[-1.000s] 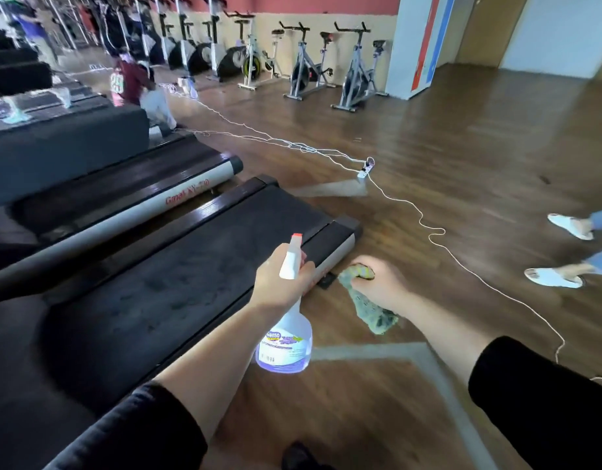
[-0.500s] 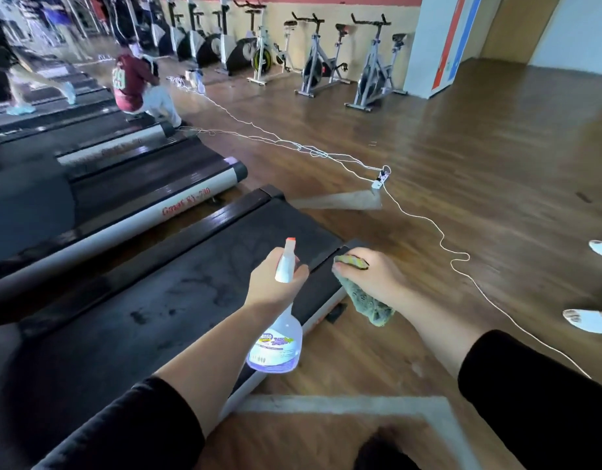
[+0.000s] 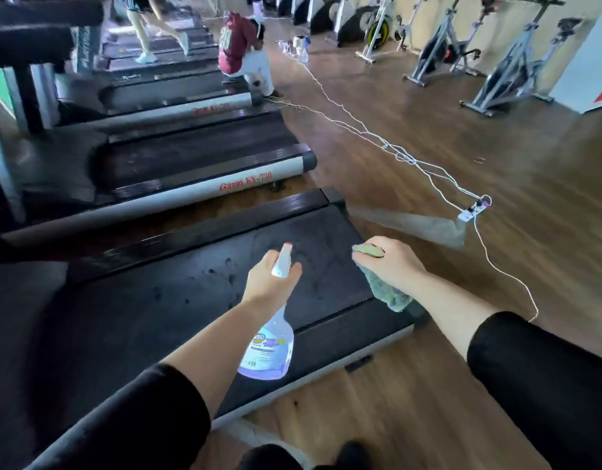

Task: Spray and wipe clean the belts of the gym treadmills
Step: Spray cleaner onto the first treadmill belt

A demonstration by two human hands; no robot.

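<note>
The nearest treadmill's black belt (image 3: 177, 300) runs from lower left to its rear end at centre, with dusty marks and dark wet spots on it. My left hand (image 3: 267, 283) grips the neck of a clear spray bottle (image 3: 269, 351) with purple liquid; its white nozzle with a red tip points away over the belt. My right hand (image 3: 391, 262) holds a green cloth (image 3: 387, 293) above the belt's rear right corner, the cloth hanging down below my fist.
More treadmills (image 3: 191, 164) stand in a row to the left. A person in a maroon shirt (image 3: 238, 52) crouches at a far one. A white cable (image 3: 411, 161) and power strip (image 3: 472, 210) lie on the wooden floor. Exercise bikes (image 3: 516, 62) line the far wall.
Both hands have moved forward and left over the belt, from beside its rear corner. The view has swung toward the treadmill row, and the feet at the right have left the frame.
</note>
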